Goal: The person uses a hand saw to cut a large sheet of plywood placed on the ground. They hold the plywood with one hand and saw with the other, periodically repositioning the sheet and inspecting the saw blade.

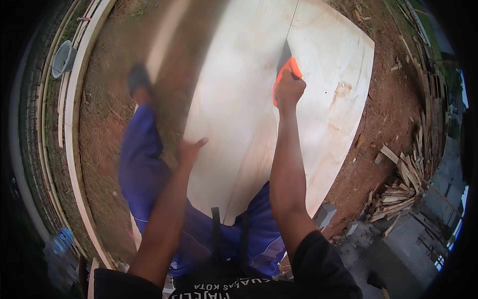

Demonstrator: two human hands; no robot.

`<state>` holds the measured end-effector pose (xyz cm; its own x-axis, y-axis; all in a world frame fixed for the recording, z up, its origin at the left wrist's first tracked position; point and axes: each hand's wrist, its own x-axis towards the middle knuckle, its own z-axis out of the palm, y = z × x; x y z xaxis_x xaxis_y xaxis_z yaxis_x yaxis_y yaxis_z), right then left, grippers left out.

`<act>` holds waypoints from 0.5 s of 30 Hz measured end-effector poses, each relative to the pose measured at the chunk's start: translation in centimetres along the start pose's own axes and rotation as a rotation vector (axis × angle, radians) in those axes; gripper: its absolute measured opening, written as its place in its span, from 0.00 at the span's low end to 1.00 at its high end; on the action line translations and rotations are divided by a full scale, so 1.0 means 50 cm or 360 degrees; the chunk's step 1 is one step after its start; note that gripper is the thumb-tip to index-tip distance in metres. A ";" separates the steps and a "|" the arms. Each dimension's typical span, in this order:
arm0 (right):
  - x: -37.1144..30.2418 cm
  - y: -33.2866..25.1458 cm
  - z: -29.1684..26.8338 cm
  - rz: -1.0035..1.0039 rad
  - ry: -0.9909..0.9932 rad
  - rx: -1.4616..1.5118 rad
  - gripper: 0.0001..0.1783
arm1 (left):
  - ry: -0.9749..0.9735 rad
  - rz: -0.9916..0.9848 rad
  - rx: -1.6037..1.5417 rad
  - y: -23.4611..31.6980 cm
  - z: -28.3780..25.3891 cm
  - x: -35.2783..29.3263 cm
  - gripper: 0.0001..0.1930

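A large pale plywood sheet (229,119) lies in front of me, with a cut line running down it from the far edge. My right hand (290,89) is wrapped round the orange handle of a handsaw (292,65). The saw's dark blade stands in the cut, pointing away from me; its lower part is hidden by the sheet. My left hand (190,151) rests at the sheet's left edge, its thumb stretched out over the top face and its other fingers out of sight below the edge.
A long timber beam (74,99) runs along the left, with a pale bucket (63,59) beyond it. Scrap wood (398,197) is heaped on the right, near grey concrete blocks (326,215). Reddish soil (383,119) borders the sheet. My left foot (138,77) is beside the sheet.
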<state>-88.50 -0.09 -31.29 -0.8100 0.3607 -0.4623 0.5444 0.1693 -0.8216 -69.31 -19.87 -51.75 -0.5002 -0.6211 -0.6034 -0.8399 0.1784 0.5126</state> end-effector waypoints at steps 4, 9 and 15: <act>0.064 -0.025 0.017 -0.0027 -0.0048 -0.0101 0.15 | -0.0177 -0.0107 -0.0075 0.051 -0.024 -0.012 0.47; -0.172 0.116 -0.051 -0.0106 0.0127 0.0186 0.15 | -0.0081 -0.0097 -0.0120 0.006 -0.021 0.025 0.49; 0.177 0.038 0.058 -0.0250 0.0175 0.0070 0.16 | 0.0026 0.0106 -0.0200 0.011 0.010 0.023 0.35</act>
<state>-95.28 0.77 -37.92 -0.8544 0.4313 -0.2898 0.4008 0.1920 -0.8958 -70.44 -20.11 -52.45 -0.5497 -0.6235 -0.5560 -0.7715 0.1235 0.6242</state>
